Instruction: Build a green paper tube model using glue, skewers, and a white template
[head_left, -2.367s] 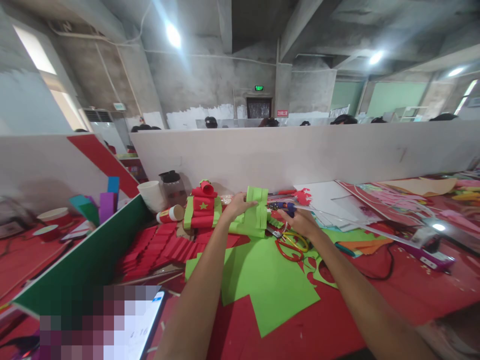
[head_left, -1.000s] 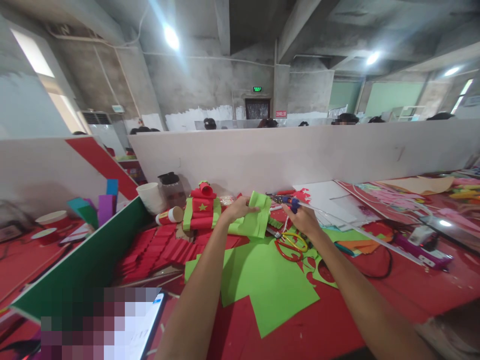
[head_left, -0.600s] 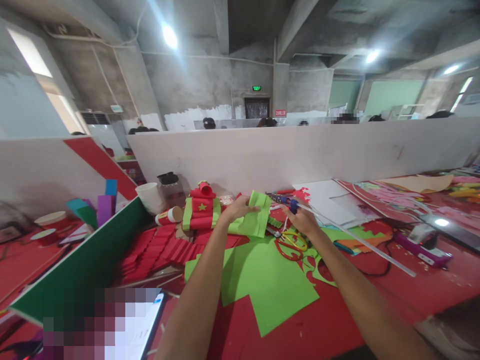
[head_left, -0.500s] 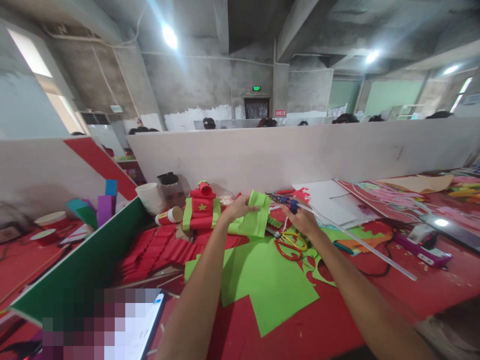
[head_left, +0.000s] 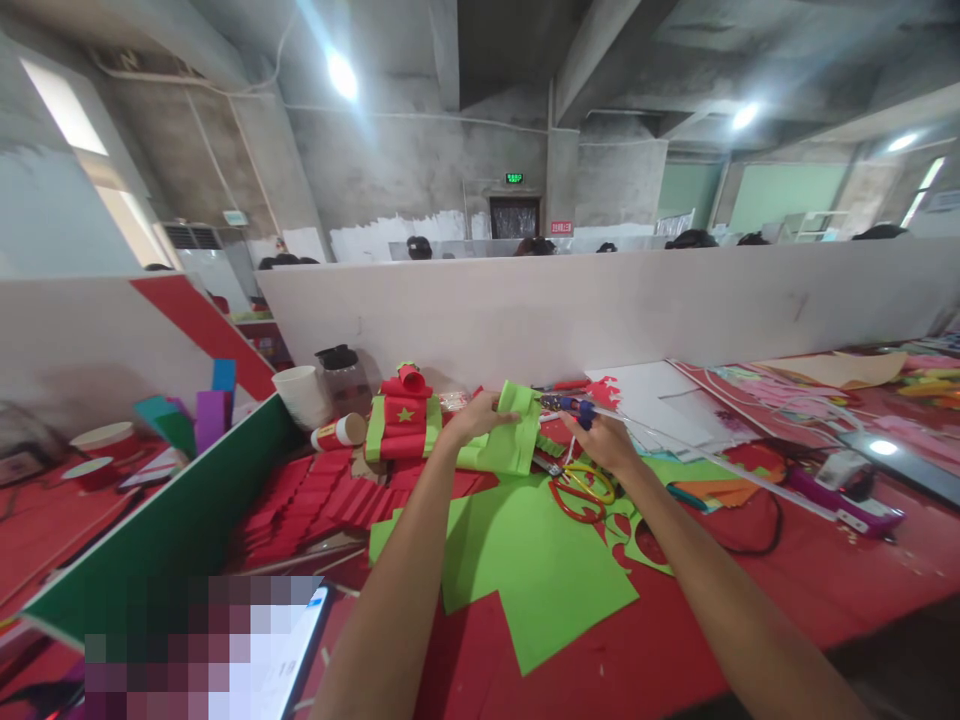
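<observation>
My left hand [head_left: 474, 420] pinches an upright, curled piece of light green felt [head_left: 519, 440] at its upper left edge. My right hand [head_left: 606, 440] is wrapped round a blue glue gun [head_left: 576, 407], its nozzle close to the right edge of the felt; contact cannot be made out. A long clear glue stick [head_left: 739, 468] trails from the back of the gun to the right. Below the hands lie flat light green felt sheets [head_left: 525, 560]. Scissors with red and yellow handles [head_left: 577, 500] rest under the right hand.
Red folded felt strips [head_left: 322, 500] and a red-green piece with a gold star [head_left: 405, 415] lie left. A green board [head_left: 172, 530], paper cups [head_left: 301, 392] and a phone [head_left: 300, 650] stand or lie further left. A purple power strip [head_left: 847, 500] is right. A white partition [head_left: 600, 310] runs behind.
The back end of the glue stick has swung upward as the glue gun tilted slightly. My left hand and the green felt have hardly moved.
</observation>
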